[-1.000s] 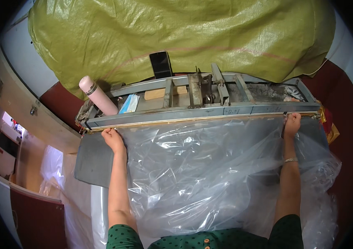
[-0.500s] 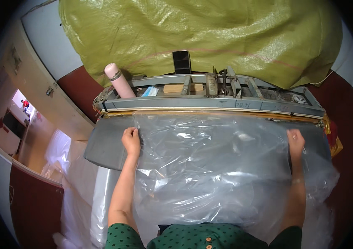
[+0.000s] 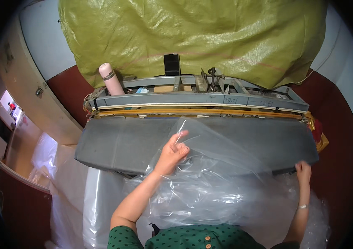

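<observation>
at your far left a door (image 3: 54, 110) with a metal latch (image 3: 39, 91) stands open, and crumpled clear plastic (image 3: 45, 153) lies by the doorway. to the right of that, a pale plastic roll (image 3: 97, 203) sits against the near side of the gray desk (image 3: 114, 141). a pink bottle (image 3: 112, 81) leans in the left part of the metal frame (image 3: 160, 101) along the desk's far edge, with a blue-and-white packet (image 3: 142, 90) just right of it.

your left hand (image 3: 172, 154) is over the middle of the desk, index finger stretched out and the other fingers partly curled; the clear sheet (image 3: 197, 195) rises to a peak beside it, but you cannot tell whether the fingers pinch it. the sheet spreads from there across the desk's near edge and down in front of you. beyond the frame, a black phone (image 3: 171, 65) stands upright against the yellow tarp (image 3: 201, 33).

farther right, your right hand (image 3: 303, 171) is near the desk's right front corner, fingers pressed together in a loose fist, a little blurred; you cannot tell whether any sheet is caught in it. a band (image 3: 304, 206) circles that wrist. a red-and-gold wrapper (image 3: 321, 139) hangs at the desk's right end.
</observation>
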